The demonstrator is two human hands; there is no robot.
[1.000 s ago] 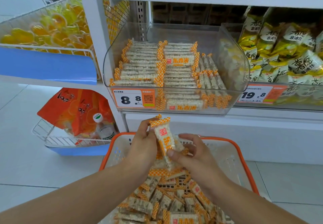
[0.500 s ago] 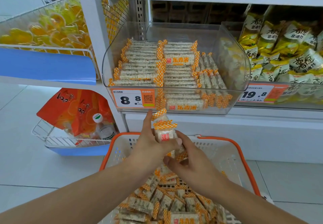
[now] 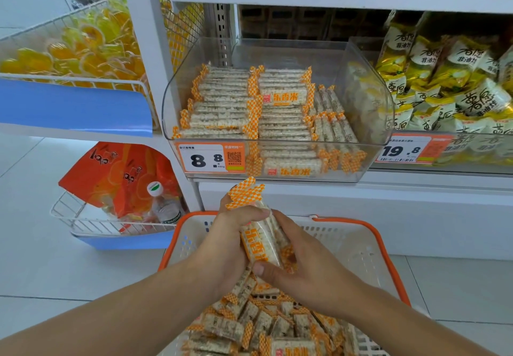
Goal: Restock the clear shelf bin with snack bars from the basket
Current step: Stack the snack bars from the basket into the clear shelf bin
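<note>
Both hands hold a small bunch of bars upright over the basket, just below the front of the bin. The left hand wraps the bunch from the left, its thumb lying across the front near the top. The right hand cups it from the right and underneath, thumb pressed on the lower end. The orange-checked wrapper ends stick out above the left hand, close under the bin's front wall but apart from it.

The basket is white mesh with an orange rim, and a loose heap of the same bars fills its bottom beneath the wrists.

The bin sits on the shelf and holds bars in neat stacks: two rows lying crosswise on the left and middle, a third row set lengthwise on the right. Its back part is bare.

The wrappers carry orange characters reading 乐香米 beside a small red square mark; the same print shows on the held bar. A price tag on the bin's front left reads 8.8, with a QR code and "500g" in small type. The next tag to the right reads 19.8, under yellow packets with brush-style Chinese writing too distorted to read surely. At lower left, a wire rack holds orange bags and a bottle with a white and green cap.
</note>
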